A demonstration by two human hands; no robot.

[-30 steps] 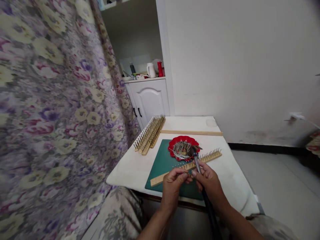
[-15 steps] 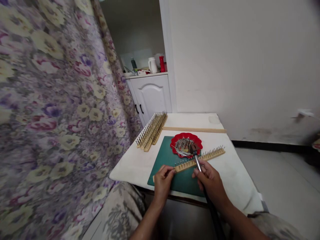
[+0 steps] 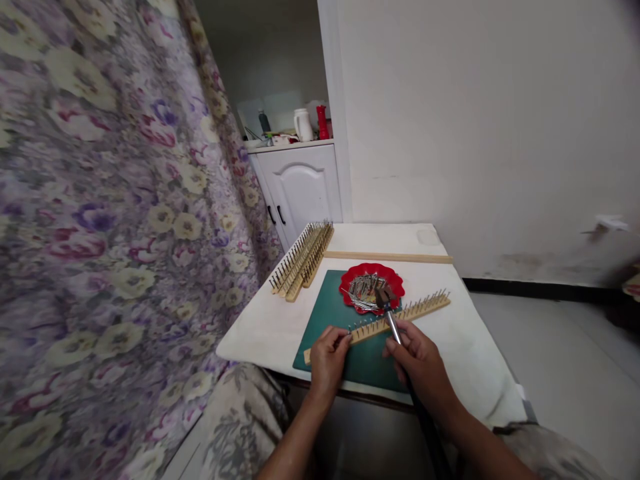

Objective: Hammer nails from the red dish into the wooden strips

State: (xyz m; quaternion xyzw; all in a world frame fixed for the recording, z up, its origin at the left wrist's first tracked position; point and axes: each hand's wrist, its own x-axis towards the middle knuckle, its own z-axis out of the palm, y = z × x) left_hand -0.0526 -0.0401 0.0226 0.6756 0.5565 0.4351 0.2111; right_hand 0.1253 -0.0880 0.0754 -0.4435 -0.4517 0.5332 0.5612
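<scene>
Landmark: the red dish (image 3: 371, 268), scalloped, with loose nails (image 3: 364, 291) heaped inside, on the white-covered desk (image 3: 267, 327). Wooden strip (image 3: 367, 335) is just nearer the person than the dish, running diagonally, near end left of it, far end right of it; row of upright nails along it, many leaning at the right end. Left hand (image 3: 330, 353), nearer the person and left of the dish: fingers closed in a pinch at the strip, on what looks like a nail (image 3: 349, 331), tips too small to be sure. Right hand (image 3: 417, 353), nearer the person and right of the dish: fingers curled around the metal shaft of a hammer (image 3: 393, 325), thumb along it; hammer head over the dish's near right side, dark handle running down by the right forearm. Green mat (image 3: 320, 307) under dish and strip. Left of and beyond the dish, nail-studded strips (image 3: 304, 267) lie side by side; beyond it, a long plain strip (image 3: 390, 257). Farther back left of the dish, cabinet (image 3: 307, 187) with white jug (image 3: 303, 125) and red container (image 3: 323, 123); any lettering too small to read. Floral curtain (image 3: 100, 220) far left of the dish.
</scene>
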